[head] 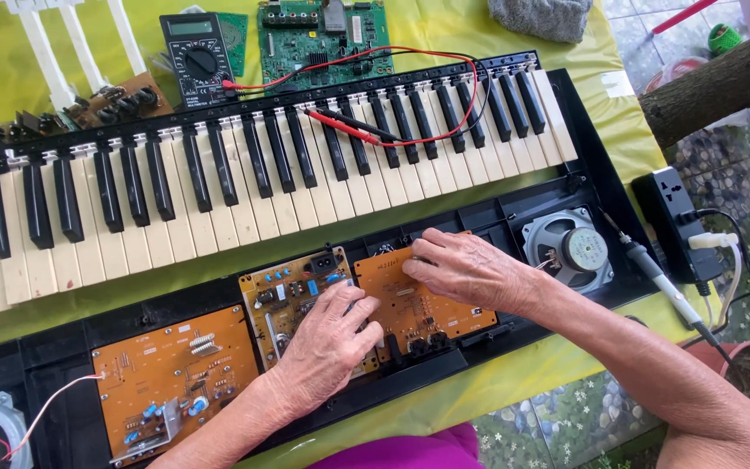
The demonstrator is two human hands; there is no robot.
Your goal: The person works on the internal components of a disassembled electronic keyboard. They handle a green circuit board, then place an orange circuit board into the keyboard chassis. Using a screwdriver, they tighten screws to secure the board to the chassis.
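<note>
A yellow-green tablecloth [514, 382] is spread over the table; patterned floor tiles [566, 426] are seen at lower right, daylit.

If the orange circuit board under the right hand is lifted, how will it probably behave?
The orange circuit board looks like a thin flat plate, so it is probably stiff and light. Small parts stand on it, so it is likely fragile. The right hand and left hand both rest on it.
</note>
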